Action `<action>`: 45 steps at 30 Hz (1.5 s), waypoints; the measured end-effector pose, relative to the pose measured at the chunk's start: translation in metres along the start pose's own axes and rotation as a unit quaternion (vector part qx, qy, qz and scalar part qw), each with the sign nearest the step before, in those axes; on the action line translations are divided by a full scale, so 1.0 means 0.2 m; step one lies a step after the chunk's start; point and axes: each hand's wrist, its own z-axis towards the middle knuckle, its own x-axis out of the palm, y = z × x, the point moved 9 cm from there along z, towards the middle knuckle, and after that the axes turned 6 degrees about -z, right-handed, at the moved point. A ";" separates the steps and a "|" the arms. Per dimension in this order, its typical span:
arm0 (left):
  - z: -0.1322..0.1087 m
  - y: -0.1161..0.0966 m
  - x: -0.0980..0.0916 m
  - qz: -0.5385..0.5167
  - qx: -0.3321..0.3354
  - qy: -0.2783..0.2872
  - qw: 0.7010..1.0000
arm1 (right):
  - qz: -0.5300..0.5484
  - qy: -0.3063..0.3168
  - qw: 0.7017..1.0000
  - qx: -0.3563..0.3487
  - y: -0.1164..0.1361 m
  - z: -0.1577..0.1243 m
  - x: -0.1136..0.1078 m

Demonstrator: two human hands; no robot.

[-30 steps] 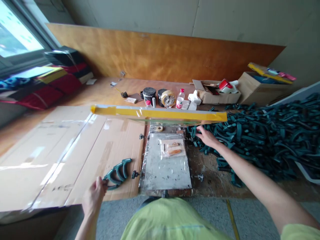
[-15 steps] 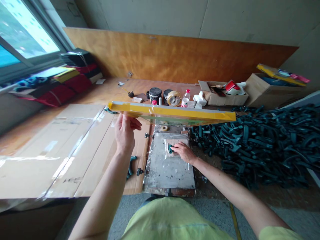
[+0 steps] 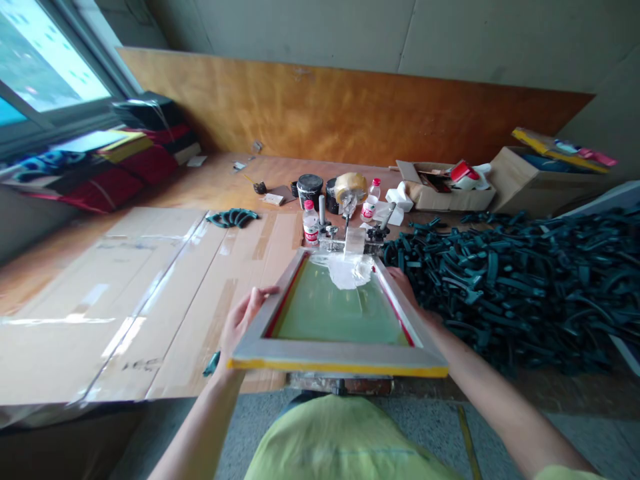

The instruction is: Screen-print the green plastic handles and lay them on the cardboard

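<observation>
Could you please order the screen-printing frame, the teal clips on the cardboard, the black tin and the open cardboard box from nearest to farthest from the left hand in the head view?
From the left hand:
1. Screen-printing frame, held.
2. Teal clips, back left.
3. Black tin, back centre.
4. Open cardboard box, back right.

A screen-printing workshop: silkscreen frame (image 3: 330, 313), ink tins (image 3: 310, 190), heaped green plastic parts (image 3: 500, 280).

L hand (image 3: 244, 321) + R hand (image 3: 406, 287) holding silkscreen frame (image 3: 340, 352) by sides; white ink (image 3: 345, 272) on mesh, top end.
</observation>
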 end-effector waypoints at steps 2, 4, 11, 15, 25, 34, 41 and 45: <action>-0.06 0.19 -0.02 0.016 -0.071 0.036 0.997 | 0.023 -0.045 0.995 0.082 -0.15 0.09 -0.12; -0.10 0.37 -0.02 0.016 -0.117 0.059 0.991 | 0.087 -0.075 0.988 0.098 -0.16 0.20 -0.20; -0.07 0.78 -0.01 0.033 -0.140 0.063 0.988 | 0.024 0.104 0.994 -0.012 0.25 0.47 -0.02; -0.06 0.82 -0.02 0.047 -0.138 0.070 0.987 | -0.022 0.116 0.991 -0.058 0.34 0.38 0.05; -0.08 0.78 0.00 0.029 -0.137 0.058 0.988 | 0.069 0.142 0.947 -0.278 0.51 0.08 -0.13; -0.09 0.73 -0.01 0.030 -0.135 0.035 0.990 | 0.068 0.058 0.966 -0.245 0.57 -0.05 -0.08; -0.11 0.59 -0.01 0.013 -0.154 0.046 0.987 | 0.084 0.094 0.988 -0.089 0.36 0.36 -0.17; -0.09 0.37 0.01 -0.033 -0.162 0.071 0.984 | 0.004 0.096 0.995 -0.010 0.23 0.57 -0.26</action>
